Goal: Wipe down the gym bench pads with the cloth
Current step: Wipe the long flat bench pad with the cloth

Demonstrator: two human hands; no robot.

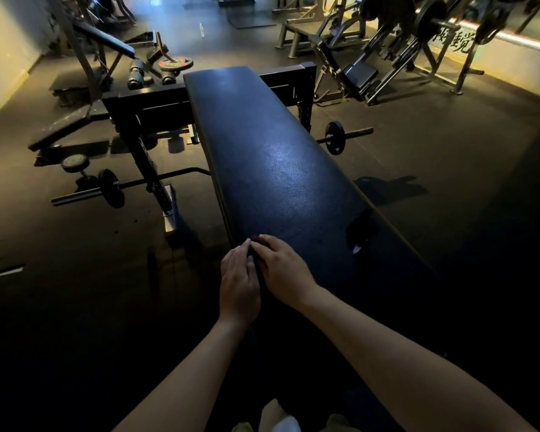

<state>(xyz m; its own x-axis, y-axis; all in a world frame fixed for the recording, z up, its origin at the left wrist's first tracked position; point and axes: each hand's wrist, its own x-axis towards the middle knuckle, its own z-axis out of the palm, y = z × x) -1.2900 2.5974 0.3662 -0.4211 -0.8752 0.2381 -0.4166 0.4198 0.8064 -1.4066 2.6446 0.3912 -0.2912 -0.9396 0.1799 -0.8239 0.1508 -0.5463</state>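
Observation:
A long black padded bench [272, 157] runs away from me through the middle of the view. My left hand [239, 282] lies along the pad's near left edge with its fingers fairly straight. My right hand [282, 266] rests on the pad beside it, fingers bent downward, and the fingertips of both hands meet over a small dark spot. The dim light hides whether anything is held there. A dark crumpled thing with a small white tag [360, 233], possibly the cloth, lies at the pad's right edge, apart from both hands.
A black steel rack [144, 120] stands at the bench's far end. Loaded bars lie on the floor at the left [106, 188] and the right [337, 137]. An incline bench [63, 126] and dumbbells are at the left, and weight machines [356, 67] at the back right.

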